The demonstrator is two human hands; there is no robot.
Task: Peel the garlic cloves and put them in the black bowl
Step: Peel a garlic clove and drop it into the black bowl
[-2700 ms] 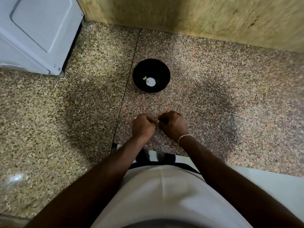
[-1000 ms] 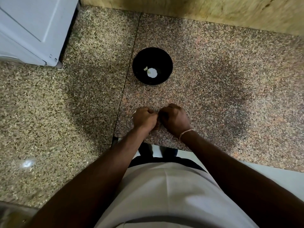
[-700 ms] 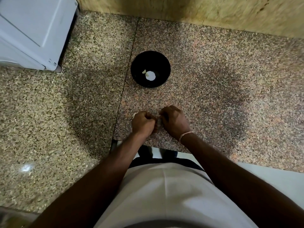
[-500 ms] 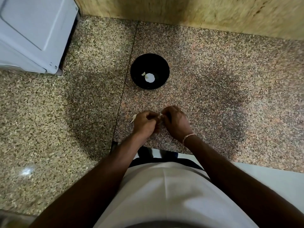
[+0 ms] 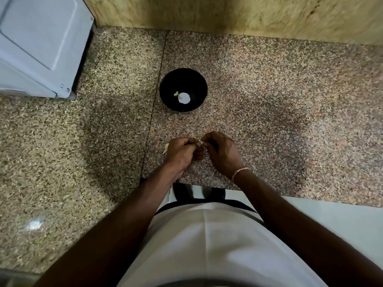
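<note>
At the far left I see a white appliance (image 5: 39,44) standing on the speckled stone surface (image 5: 93,141). It has a few tiny marks near its bottom corner, but they are too small for me to read. I see no other writing or brand names.

A small pale scrap (image 5: 165,148) pokes out just beside the left hand (image 5: 182,152); I cannot tell if it is garlic or peel. The left hand has its fingers curled, and it pinches a small garlic clove (image 5: 200,143) at its fingertips. The clove is mostly hidden, so I only see a pale bit between the two hands.

Farther back, a little apart from the hands, sits the black bowl (image 5: 183,75). Inside it lies a white peeled clove (image 5: 184,98) with a small yellowish piece (image 5: 176,93) touching its left side.

The right hand (image 5: 222,153) is curled too, and its fingertips pinch the same clove from the other side. A thin pale band (image 5: 239,172) goes around the right wrist.

Along the back runs a yellow-brown wall (image 5: 248,15). Near the bottom I see the person's white shirt (image 5: 207,245).
</note>
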